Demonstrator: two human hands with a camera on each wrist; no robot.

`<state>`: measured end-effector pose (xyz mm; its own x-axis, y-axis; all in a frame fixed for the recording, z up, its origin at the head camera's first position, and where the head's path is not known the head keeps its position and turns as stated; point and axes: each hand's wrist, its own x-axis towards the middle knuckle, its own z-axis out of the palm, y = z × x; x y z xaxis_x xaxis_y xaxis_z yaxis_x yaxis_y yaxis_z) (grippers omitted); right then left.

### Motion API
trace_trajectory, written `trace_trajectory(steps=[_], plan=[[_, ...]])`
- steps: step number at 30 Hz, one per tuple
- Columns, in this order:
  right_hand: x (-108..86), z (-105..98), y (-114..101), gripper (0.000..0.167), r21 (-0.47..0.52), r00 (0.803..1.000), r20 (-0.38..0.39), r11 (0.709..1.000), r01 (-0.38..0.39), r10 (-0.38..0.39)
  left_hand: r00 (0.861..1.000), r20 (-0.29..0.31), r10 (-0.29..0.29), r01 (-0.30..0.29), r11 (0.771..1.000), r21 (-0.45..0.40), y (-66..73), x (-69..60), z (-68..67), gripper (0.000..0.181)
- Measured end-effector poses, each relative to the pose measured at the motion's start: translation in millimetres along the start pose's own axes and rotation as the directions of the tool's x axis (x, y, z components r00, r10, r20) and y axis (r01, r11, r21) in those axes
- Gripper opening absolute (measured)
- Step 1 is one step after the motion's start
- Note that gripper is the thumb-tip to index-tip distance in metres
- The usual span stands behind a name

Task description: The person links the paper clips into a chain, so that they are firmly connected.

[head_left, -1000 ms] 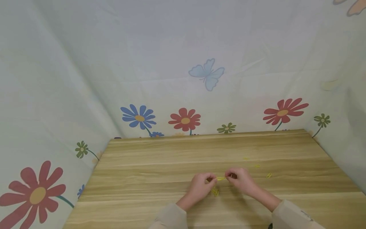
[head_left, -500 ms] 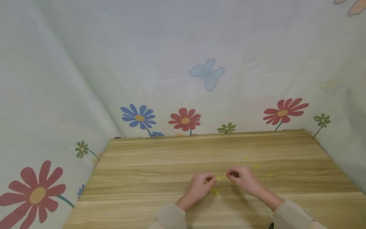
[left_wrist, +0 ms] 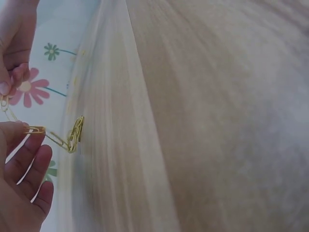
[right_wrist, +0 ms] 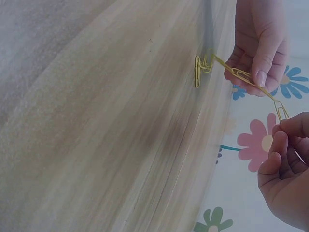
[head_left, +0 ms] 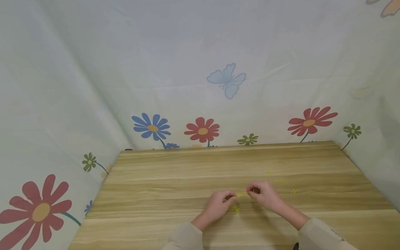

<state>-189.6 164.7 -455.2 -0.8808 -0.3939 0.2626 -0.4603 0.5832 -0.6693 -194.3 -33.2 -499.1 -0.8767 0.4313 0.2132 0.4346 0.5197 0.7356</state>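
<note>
A chain of linked yellow paper clips (right_wrist: 241, 74) runs between the two hands. In the head view the left hand (head_left: 217, 205) pinches it between thumb and finger, and the chain's other part (head_left: 235, 209) hangs down beside that hand, bunched at its lower end. The right hand (head_left: 266, 197) pinches the clip at the chain's right end. In the left wrist view the left hand (left_wrist: 24, 179) grips a clip (left_wrist: 35, 130), its other fingers loosely bent. The right hand (right_wrist: 287, 169) holds an end clip (right_wrist: 281, 111) in the right wrist view.
Three loose yellow clips lie on the wooden table (head_left: 156, 194) right of and beyond the hands: one nearer (head_left: 294, 191), one in the middle (head_left: 281, 180), one farther (head_left: 269, 172). A flower-printed curtain (head_left: 187, 97) stands behind and beside the table.
The right hand has moved slightly up and back, and more of the chain shows between the hands. The left hand has barely moved; the hanging part of the chain has shifted a little.
</note>
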Motion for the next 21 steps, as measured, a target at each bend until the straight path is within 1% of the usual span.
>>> trace_trajectory(steps=[8, 12, 16, 21], plan=[[0.9, 0, -4, 0.006, 0.012, 1.0, 0.014, 1.0, -0.019, 0.019, 0.999, 0.034, 0.029, -0.029, 1.0, 0.006, 0.3, -0.8, 1.0, 0.021], [1.7, 0, -5, 0.006, 0.019, 1.0, 0.016, 1.0, -0.024, 0.024, 0.998, 0.057, 0.003, -0.002, 1.0, -0.003, 1.4, 0.6, 0.4, 0.028], [1.6, 0, -5, 0.005, 0.026, 1.0, 0.022, 0.999, -0.024, 0.023, 0.997, 0.075, -0.026, 0.024, 0.999, 0.022, 4.7, 2.9, -0.6, 0.033], [0.8, 0, -4, 0.005, 0.042, 0.999, 0.031, 0.999, -0.027, 0.026, 0.996, 0.084, -0.021, 0.017, 0.999, 0.042, 12.8, 4.2, -2.6, 0.032]])
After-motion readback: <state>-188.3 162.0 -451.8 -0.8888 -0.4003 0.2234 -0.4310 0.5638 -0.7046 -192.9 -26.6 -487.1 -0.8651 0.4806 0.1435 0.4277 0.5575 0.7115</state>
